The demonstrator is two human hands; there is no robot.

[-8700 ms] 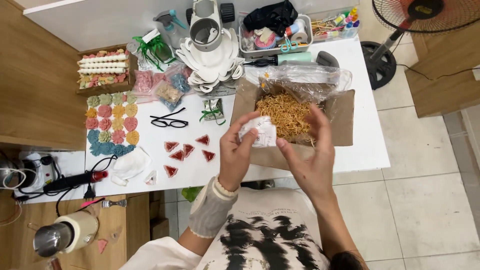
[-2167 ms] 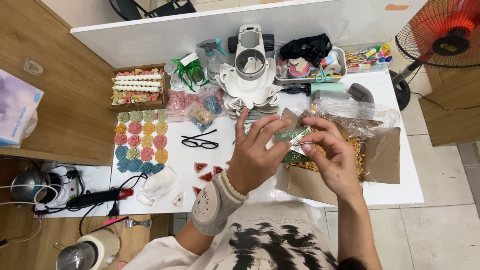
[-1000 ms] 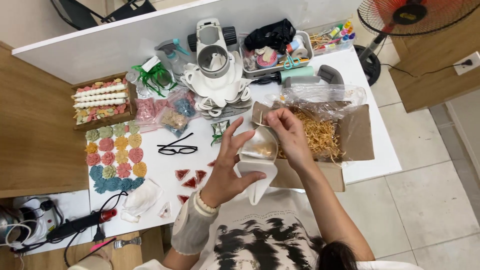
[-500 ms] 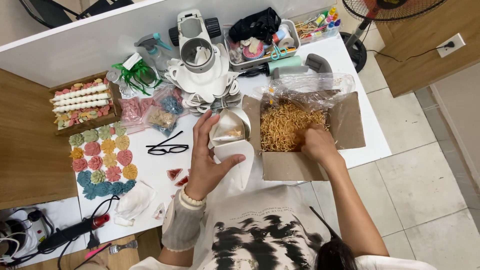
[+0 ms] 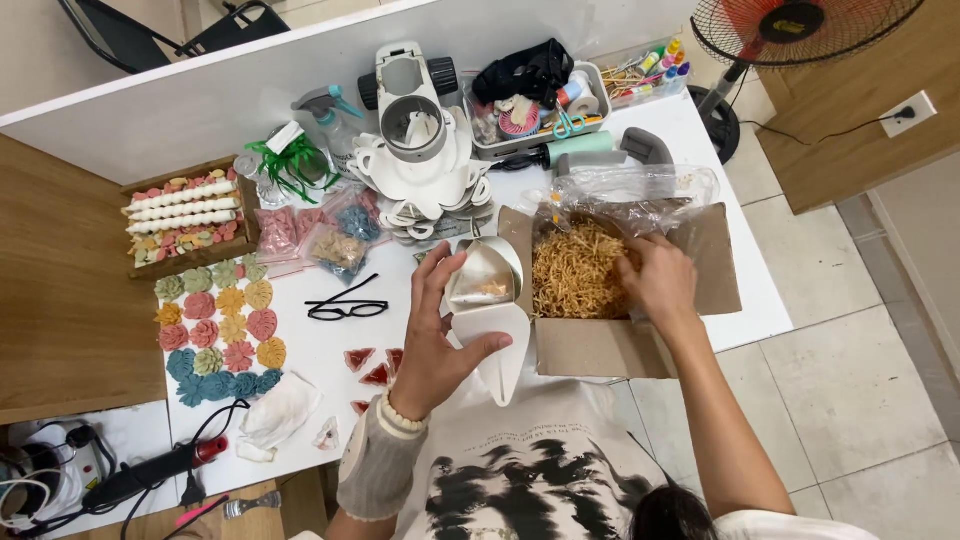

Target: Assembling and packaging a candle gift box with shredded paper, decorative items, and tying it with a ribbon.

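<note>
Fingers (image 5: 436,290) clamp a white box (image 5: 487,310); others dig into shredded filler (image 5: 575,275) beside glasses (image 5: 345,305).

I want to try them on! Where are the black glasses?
In the head view, the black glasses lie on the white table, just left of the left hand, right of the coloured flower shapes.

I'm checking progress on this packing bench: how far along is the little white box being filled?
Done: the white gift box is folded up and open, with some straw-coloured filler already inside. In hand: the left hand holds it while the right hand digs into the shredded paper in the cardboard box. Left: the flap is not yet closed.
</note>
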